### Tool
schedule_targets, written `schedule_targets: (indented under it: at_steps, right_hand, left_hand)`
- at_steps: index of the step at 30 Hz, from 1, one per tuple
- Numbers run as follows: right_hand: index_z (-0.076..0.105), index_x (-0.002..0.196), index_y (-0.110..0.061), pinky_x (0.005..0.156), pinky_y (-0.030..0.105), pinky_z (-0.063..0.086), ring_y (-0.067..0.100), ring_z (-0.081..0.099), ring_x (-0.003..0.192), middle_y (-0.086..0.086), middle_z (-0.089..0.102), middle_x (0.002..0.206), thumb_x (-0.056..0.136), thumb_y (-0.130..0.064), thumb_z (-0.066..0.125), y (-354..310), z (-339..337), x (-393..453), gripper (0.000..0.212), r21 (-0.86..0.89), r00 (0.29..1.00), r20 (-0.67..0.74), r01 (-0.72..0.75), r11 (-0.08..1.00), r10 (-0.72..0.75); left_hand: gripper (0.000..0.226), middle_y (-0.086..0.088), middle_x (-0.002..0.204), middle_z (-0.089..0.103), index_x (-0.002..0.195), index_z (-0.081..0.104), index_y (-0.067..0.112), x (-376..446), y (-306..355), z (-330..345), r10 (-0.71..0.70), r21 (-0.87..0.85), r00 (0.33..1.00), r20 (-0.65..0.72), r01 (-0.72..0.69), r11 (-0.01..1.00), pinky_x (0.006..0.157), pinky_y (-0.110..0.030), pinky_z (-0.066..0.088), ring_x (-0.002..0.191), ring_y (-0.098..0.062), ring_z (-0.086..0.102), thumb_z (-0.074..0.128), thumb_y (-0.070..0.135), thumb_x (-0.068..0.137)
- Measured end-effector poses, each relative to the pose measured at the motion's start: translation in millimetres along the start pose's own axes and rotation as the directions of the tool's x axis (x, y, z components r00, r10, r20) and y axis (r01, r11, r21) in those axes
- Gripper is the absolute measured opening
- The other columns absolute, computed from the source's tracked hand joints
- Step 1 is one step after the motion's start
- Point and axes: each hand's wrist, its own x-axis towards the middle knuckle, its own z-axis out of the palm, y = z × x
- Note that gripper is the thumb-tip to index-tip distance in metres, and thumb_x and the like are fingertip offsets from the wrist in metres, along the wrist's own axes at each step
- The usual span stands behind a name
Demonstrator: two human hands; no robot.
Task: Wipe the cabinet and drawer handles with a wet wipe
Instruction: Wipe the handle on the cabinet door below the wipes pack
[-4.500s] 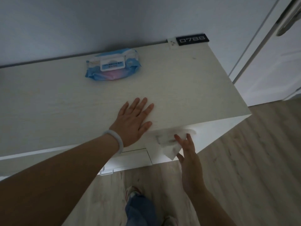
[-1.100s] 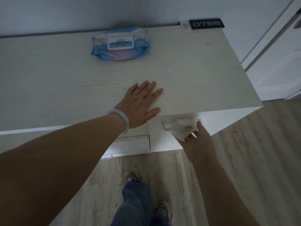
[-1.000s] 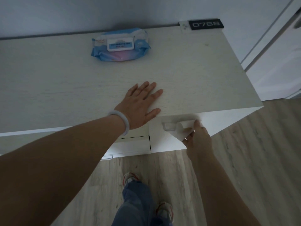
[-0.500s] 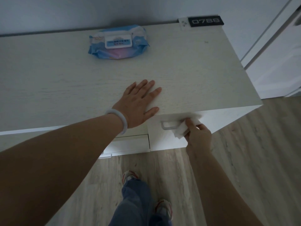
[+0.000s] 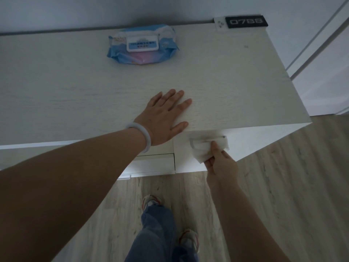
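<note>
A pale wood-grain cabinet (image 5: 236,87) fills the upper view. On its white front, just under the top edge at the right, sits a grey bar handle (image 5: 191,143). My right hand (image 5: 220,161) pinches a white wet wipe (image 5: 203,151) and holds it against that handle, with the wipe draped over the bar. My left hand (image 5: 163,118) lies flat with spread fingers on the cabinet top near its front edge; a pale bangle is on the wrist. Lower down at the left, another handle (image 5: 123,176) shows on a drawer front.
A blue pack of wet wipes (image 5: 142,45) lies at the back of the cabinet top. A black number plate (image 5: 246,21) stands at the back right corner. A white door (image 5: 324,76) is to the right. My legs and shoes stand on the wood floor (image 5: 283,186) below.
My right hand has slid the wipe along the cabinet handle, from its right end toward its middle and left. My left hand stays flat on the top. The view shifted slightly.
</note>
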Motion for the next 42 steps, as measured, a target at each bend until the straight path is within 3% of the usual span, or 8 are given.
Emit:
schedule_targets:
  at_steps: [7,16,20,25,28,32,36,42]
  right_hand:
    - [0.069,0.096,-0.007,0.091,0.044,0.054,0.020,0.069,0.101,0.009,0.071,0.109,0.085,-0.001,0.065,-25,-10,26,0.013,0.086,0.990,0.119,-0.088,0.992,0.078]
    - [0.062,0.120,-0.005,0.105,0.053,0.037,0.036,0.059,0.116,0.016,0.062,0.126,0.043,0.000,0.093,-29,-22,41,0.083,0.322,0.886,0.371,-0.405,0.856,0.280]
    - [0.061,0.124,-0.007,0.106,0.052,0.039,0.034,0.057,0.120,0.014,0.064,0.125,0.057,-0.011,0.088,-24,-23,38,0.072,0.310,0.913,0.335,-0.340,0.888,0.233]
    - [0.067,0.101,-0.001,0.086,0.039,0.054,0.020,0.070,0.093,0.008,0.072,0.102,0.088,-0.017,0.066,-26,-31,37,0.021,-0.100,0.987,0.143,-0.056,0.993,0.070]
    - [0.064,0.085,0.013,0.078,0.037,0.054,0.024,0.061,0.076,0.012,0.066,0.081,0.081,-0.019,0.075,-34,-24,47,0.034,-0.489,0.989,0.015,0.136,0.861,-0.147]
    - [0.059,0.082,0.016,0.060,0.030,0.039,0.020,0.047,0.064,0.010,0.055,0.067,0.084,-0.020,0.070,-30,-14,46,0.038,-0.571,0.955,-0.053,0.210,0.794,-0.291]
    - [0.068,0.106,-0.002,0.101,0.044,0.046,0.025,0.064,0.106,0.016,0.066,0.119,0.086,-0.012,0.066,-26,-22,46,0.022,-0.021,0.977,0.206,-0.052,0.998,0.055]
    - [0.067,0.121,-0.012,0.114,0.049,0.030,0.025,0.051,0.128,0.009,0.057,0.136,0.094,-0.022,0.052,-6,-18,39,0.033,0.347,0.932,0.363,-0.140,0.927,0.005]
  left_hand:
    - [0.070,-0.005,0.160,0.014,0.152,0.015,0.026,0,0,1,0.004,0.003,1.000,-0.007,-0.004,1.000,0.120,-0.044,0.011,0.148,-0.024,0.011,0.012,0.060,0.091]
    - [0.070,-0.005,0.161,0.013,0.153,0.014,0.027,0,-1,2,0.002,0.007,1.000,-0.003,-0.002,1.000,0.120,-0.045,0.010,0.148,-0.024,0.011,0.011,0.060,0.091]
    - [0.070,-0.005,0.161,0.012,0.153,0.013,0.027,0,-1,1,0.001,0.011,1.000,0.000,-0.001,1.000,0.120,-0.045,0.010,0.148,-0.024,0.010,0.011,0.061,0.091]
    - [0.069,-0.005,0.161,0.014,0.152,0.015,0.027,0,-1,2,0.003,0.014,1.000,-0.004,-0.003,1.000,0.120,-0.045,0.011,0.148,-0.024,0.011,0.012,0.060,0.092]
    - [0.069,-0.005,0.161,0.014,0.152,0.015,0.027,0,-1,2,0.005,0.015,1.000,-0.004,-0.005,1.000,0.120,-0.045,0.011,0.148,-0.024,0.012,0.013,0.060,0.092]
    - [0.070,-0.005,0.161,0.013,0.152,0.014,0.027,1,-1,3,-0.001,0.014,1.000,0.000,0.001,1.000,0.120,-0.044,0.010,0.148,-0.023,0.010,0.011,0.060,0.091]
    - [0.070,-0.005,0.161,0.013,0.153,0.013,0.027,0,0,3,0.000,0.019,1.000,-0.001,0.000,1.000,0.120,-0.044,0.010,0.148,-0.023,0.011,0.011,0.060,0.091]
    - [0.070,-0.005,0.161,0.012,0.153,0.012,0.027,0,0,3,0.001,0.026,1.000,-0.001,-0.001,1.000,0.120,-0.045,0.010,0.148,-0.024,0.010,0.011,0.060,0.092]
